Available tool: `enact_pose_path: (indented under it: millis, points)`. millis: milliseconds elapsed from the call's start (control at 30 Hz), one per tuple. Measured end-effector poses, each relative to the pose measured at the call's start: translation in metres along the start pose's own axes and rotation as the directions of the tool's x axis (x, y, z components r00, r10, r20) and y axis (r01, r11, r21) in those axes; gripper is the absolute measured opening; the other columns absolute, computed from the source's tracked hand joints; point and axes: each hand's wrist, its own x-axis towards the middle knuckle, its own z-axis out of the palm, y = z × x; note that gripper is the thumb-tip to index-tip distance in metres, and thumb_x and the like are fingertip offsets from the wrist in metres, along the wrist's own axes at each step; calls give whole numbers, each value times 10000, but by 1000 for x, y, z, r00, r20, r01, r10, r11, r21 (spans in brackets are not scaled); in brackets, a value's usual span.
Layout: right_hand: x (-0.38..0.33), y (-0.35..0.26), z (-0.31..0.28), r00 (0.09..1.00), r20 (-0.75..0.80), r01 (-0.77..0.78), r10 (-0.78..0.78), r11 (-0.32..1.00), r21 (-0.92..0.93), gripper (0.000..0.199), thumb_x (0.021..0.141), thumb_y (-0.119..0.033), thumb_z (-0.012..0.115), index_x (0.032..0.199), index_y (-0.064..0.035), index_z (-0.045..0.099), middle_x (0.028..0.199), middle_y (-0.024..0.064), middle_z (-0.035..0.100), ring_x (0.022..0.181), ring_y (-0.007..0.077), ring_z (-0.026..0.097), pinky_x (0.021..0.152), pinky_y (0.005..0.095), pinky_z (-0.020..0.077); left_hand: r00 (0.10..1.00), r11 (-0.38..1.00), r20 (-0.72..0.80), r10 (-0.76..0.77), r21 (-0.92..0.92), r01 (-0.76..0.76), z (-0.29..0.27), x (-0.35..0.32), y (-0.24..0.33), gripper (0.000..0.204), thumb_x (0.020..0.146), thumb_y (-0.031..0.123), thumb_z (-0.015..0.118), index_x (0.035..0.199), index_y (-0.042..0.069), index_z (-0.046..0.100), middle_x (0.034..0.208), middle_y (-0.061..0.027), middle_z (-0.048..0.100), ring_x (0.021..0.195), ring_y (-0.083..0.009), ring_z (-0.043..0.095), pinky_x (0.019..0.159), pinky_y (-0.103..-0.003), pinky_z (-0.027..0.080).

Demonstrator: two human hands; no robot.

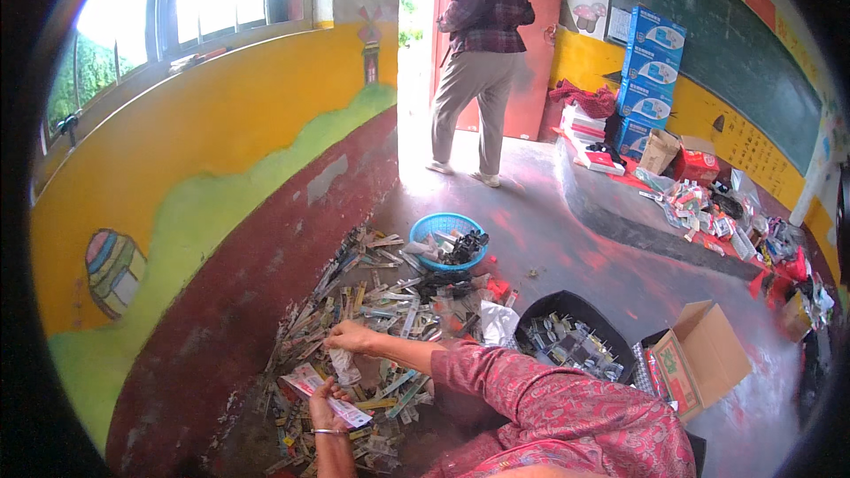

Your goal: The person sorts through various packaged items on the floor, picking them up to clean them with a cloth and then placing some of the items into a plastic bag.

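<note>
My left hand (326, 405), with a bangle at its wrist, is closed on a flat pink-and-white package (320, 389). Just above it, my right hand (352, 337) reaches in from the right. Its fingers are closed on a crumpled whitish piece (344, 366) that looks like plastic film or cloth; I cannot tell which. Beneath both hands spreads a heap of thin, flat strip-shaped packets (409, 317) in many colours, lying loose on the floor along the wall.
Beyond the heap stands a blue plastic basket (445, 219) holding black and pale items. Right of my hands are a black tub (574, 305) of small packaged pieces and an open cardboard box (708, 356). A person (485, 62) stands at the doorway; blue boxes (651, 71) are stacked nearby.
</note>
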Motion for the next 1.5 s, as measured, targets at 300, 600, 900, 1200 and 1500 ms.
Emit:
enact_pose_path:
  millis: [300, 600, 900, 1200, 1500]
  points:
    - [25, 16, 10, 963, 235, -73, 136, 963, -258, 205, 692, -160, 582, 851, -47, 642, 796, 68, 631, 711, 161, 556, 634, 324, 454, 984, 998, 164, 65, 12, -68, -22, 0, 3, 216, 760, 48, 478, 975, 27, 467, 635, -30, 468, 544, -137, 429, 495, -243, 395]
    - [22, 52, -11, 877, 436, -95, 201, 963, -254, 371, 634, -116, 579, 990, -15, 603, 821, 77, 613, 698, 179, 567, 571, 319, 463, 985, 985, -115, 132, 122, -118, -6, -24, 3, 189, 849, 241, 521, 863, 53, 504, 661, -10, 465, 483, -70, 377, 430, -214, 349]
    - [75, 115, -27, 987, 4, -159, 159, 986, 58, 291, 736, -273, 606, 764, 15, 628, 606, 70, 564, 515, 166, 492, 475, 320, 402, 959, 977, -192, 209, 7, -212, -10, -11, 11, 305, 852, 284, 460, 951, -4, 473, 657, -26, 400, 533, -114, 379, 509, -244, 353]
    - [69, 231, -10, 997, 19, 70, -71, 996, 45, 329, 723, -357, 563, 815, -52, 644, 687, 134, 610, 666, 273, 587, 651, 367, 444, 969, 998, -245, -6, 60, 22, -2, 15, -14, 210, 892, 224, 425, 955, 29, 470, 699, -37, 434, 566, -112, 400, 516, -245, 379]
    - [28, 172, -11, 645, 742, -348, 179, 934, 77, 449, 878, -421, 397, 1140, -79, 524, 1150, 85, 548, 1030, 252, 529, 905, 389, 360, 990, 981, -142, 2, 192, 26, 4, 59, -47, 207, 902, 240, 429, 942, 39, 459, 687, -14, 414, 603, -105, 394, 588, -247, 378]
